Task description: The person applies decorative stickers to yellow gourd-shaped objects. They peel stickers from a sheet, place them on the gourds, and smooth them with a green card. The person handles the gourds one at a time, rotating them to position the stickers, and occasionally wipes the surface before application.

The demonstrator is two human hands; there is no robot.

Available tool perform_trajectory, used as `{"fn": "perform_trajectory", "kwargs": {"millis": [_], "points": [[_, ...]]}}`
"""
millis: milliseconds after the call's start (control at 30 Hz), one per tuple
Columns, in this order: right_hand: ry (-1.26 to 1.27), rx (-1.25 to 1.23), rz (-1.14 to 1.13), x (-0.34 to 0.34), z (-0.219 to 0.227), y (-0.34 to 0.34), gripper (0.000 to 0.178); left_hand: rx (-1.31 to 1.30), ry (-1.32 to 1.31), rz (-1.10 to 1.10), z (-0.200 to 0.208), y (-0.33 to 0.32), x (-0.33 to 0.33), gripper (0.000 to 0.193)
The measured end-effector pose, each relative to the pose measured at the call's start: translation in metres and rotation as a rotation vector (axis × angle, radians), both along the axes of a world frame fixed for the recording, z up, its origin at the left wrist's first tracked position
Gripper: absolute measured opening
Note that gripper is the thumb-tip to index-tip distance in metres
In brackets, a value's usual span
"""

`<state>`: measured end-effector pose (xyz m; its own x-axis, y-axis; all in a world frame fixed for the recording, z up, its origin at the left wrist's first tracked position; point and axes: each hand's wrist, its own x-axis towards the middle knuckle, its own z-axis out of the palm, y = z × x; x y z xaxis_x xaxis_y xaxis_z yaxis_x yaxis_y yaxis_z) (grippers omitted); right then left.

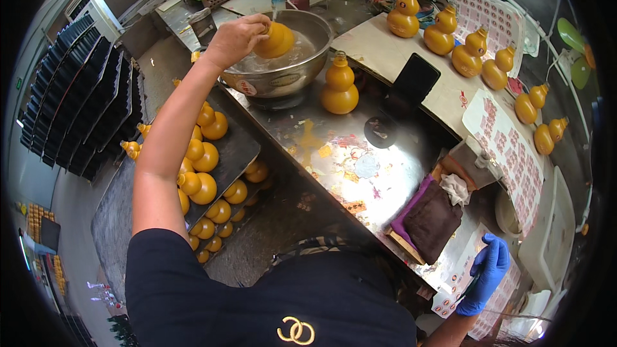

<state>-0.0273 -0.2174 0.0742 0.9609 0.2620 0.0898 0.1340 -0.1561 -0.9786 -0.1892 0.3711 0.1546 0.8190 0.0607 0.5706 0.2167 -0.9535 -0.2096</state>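
Observation:
My bare left hand [238, 40] is closed around the neck of a yellow gourd-shaped bottle [277, 44]. It holds the bottle tilted inside the rim of a steel bowl [283, 81] of water; whether its base touches the water I cannot tell. Another gourd-shaped bottle [339, 92] stands upright on the worktop beside the bowl. Low on the right, my right hand [487, 271] wears a blue glove, its fingers bent together above sheets of small red-printed stickers [448, 295]. A thin dark thing shows at its palm, too small to name.
Several bottles [467, 59] line the raised board at the back right. A black phone [416, 76] stands near a dark round disc [381, 131]. A folded dark cloth [432, 220] lies on the front edge. Left are bottle-laden shelves [241, 154] and stacked black trays [80, 93].

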Motion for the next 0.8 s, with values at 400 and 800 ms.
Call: {"fn": "perform_trajectory", "kwargs": {"millis": [400,800], "points": [[0.054,0.058,-0.013,0.008,-0.021,-0.012,0.023,-0.015,0.415,0.051,-0.004,0.019,0.032,0.011],[0.103,0.048,-0.01,0.001,-0.021,0.004,0.022,0.115,0.173,0.133,0.006,0.046,0.03,0.019]]}}
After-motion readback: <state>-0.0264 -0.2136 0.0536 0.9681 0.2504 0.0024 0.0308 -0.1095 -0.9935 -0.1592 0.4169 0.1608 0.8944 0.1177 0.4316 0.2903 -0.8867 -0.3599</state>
